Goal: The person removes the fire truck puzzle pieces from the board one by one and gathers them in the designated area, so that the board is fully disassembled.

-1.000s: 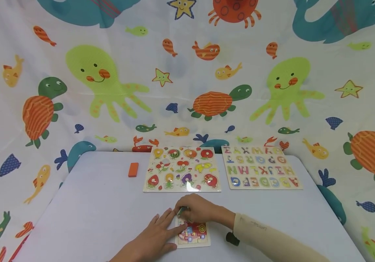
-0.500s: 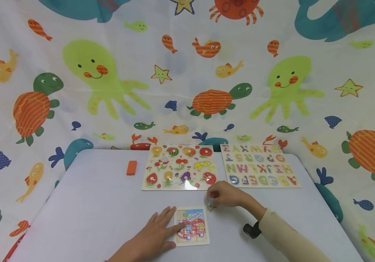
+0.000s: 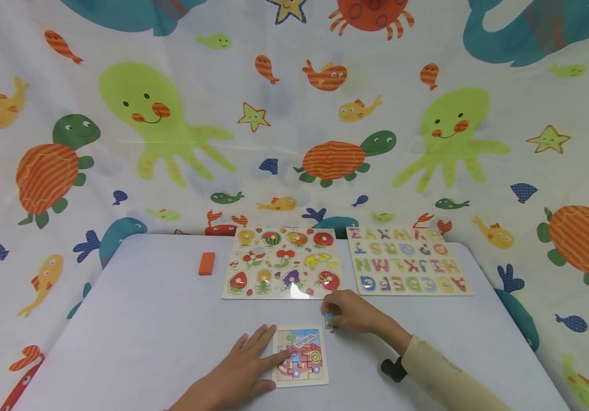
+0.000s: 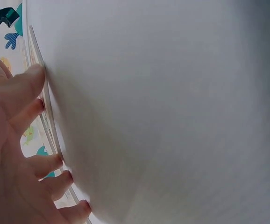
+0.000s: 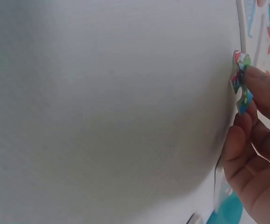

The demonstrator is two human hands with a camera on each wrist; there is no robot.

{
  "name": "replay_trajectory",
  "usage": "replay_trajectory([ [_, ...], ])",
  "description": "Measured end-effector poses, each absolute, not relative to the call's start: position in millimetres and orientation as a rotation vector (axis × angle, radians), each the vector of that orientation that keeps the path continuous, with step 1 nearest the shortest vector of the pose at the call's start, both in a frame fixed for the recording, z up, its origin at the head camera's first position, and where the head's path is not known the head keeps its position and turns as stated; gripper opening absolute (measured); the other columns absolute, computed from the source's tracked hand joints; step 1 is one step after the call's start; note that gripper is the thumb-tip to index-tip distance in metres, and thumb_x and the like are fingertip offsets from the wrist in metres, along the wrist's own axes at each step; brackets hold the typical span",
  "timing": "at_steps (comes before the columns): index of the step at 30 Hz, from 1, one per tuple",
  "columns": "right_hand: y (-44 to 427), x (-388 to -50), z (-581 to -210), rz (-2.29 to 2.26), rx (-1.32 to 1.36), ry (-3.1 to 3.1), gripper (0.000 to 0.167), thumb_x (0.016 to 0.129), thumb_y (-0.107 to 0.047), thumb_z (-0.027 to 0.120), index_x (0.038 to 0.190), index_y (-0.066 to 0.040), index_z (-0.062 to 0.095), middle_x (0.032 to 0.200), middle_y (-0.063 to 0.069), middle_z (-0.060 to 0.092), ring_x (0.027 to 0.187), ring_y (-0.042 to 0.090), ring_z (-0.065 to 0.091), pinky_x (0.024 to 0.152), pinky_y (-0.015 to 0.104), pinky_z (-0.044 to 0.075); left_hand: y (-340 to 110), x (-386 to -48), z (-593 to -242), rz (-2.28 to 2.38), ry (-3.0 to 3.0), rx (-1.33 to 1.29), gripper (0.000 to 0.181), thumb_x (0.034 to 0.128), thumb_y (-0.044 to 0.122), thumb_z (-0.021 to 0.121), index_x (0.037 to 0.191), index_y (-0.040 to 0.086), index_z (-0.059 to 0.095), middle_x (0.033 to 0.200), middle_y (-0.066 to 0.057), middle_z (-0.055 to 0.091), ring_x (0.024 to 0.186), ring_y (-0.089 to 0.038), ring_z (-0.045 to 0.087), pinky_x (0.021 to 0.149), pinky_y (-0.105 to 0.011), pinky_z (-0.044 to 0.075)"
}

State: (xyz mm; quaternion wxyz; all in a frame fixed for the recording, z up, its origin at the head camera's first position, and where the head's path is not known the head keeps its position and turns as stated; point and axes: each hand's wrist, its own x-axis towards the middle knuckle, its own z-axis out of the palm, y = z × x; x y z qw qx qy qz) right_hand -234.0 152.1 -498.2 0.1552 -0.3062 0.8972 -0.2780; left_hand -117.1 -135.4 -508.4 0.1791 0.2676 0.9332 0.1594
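At the far left of the things on the table [image 3: 145, 319], an orange block [image 3: 206, 264] lies beside the fruit board [image 3: 284, 268], just as it did a moment ago. Nearer the person, the left hand [image 3: 243, 365] is spread wide and grips nothing. Its index finger rests on the puzzle [image 3: 303, 365] and its other fingers lie along the left edge; it has not shifted. The puzzle lies flat, showing a red vehicle and a ladder, with bare wood [image 3: 283, 338] at its upper left.

The change is to the right. A second ago the right hand [image 3: 353, 311] was over the puzzle's upper left; now it is past the far right corner, pinching a piece [image 3: 329, 321] between thumb and fingers. The piece shows blue, green and some red; whether it touches the table I cannot tell. Compared with half a second ago, the hand has barely moved, but more of the piece's blue shows.

For the work, this suggests the piece has no place yet: it is off the puzzle and the bare wood is uncovered. Farthest right, the letter board [image 3: 407, 261] lies where it was.
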Motion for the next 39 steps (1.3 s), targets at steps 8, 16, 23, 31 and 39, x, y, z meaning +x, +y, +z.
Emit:
replay_trajectory([
  [8,146,-233,-499,-0.702,-0.887,2.61,0.017,0.086,-0.005,0.08,0.092,-0.015,0.069,0.085,-0.01,0.061,0.082,0.011,0.054,0.078,0.029,0.053,-136,-117,-509,0.45,2.653,0.757,0.061,0.0922,0.045,0.072,0.149,0.043,0.051,0.166,-0.009,0.029,0.153,-0.034,0.021,0.117,-0.065,0.026],
  [16,138,-223,-495,-0.579,-0.976,2.703,0.023,0.087,-0.01,0.08,0.108,-0.017,0.073,0.109,-0.003,0.064,0.102,0.016,0.056,0.09,0.034,0.054,-136,-116,-506,0.455,2.637,0.746,0.062,0.092,0.044,0.073,0.15,0.041,0.051,0.166,-0.01,0.03,0.153,-0.035,0.021,0.117,-0.066,0.025],
  [23,113,-214,-489,-0.407,-1.304,2.53,0.044,0.09,-0.02,0.079,0.131,-0.035,0.07,0.166,0.005,0.03,0.154,0.033,0.017,0.117,0.063,0.029,-136,-117,-506,0.422,2.636,0.769,0.062,0.0921,0.045,0.073,0.15,0.04,0.051,0.166,-0.01,0.029,0.153,-0.036,0.022,0.117,-0.066,0.026],
  [31,101,-211,-487,-0.182,-1.386,2.538,0.041,0.09,-0.026,0.08,0.127,-0.038,0.071,0.164,0.002,0.033,0.155,0.033,0.017,0.117,0.065,0.026,-135,-116,-505,0.434,2.626,0.775,0.062,0.0928,0.047,0.072,0.15,0.04,0.05,0.167,-0.009,0.028,0.154,-0.035,0.021,0.117,-0.066,0.025],
  [39,87,-210,-483,0.051,-1.479,2.591,0.045,0.086,-0.031,0.084,0.128,-0.038,0.07,0.154,0.0,0.046,0.151,0.031,0.029,0.115,0.063,0.032,-138,-115,-503,0.459,2.633,0.761,0.061,0.0929,0.046,0.071,0.15,0.041,0.05,0.167,-0.009,0.028,0.154,-0.035,0.02,0.118,-0.065,0.023],
])
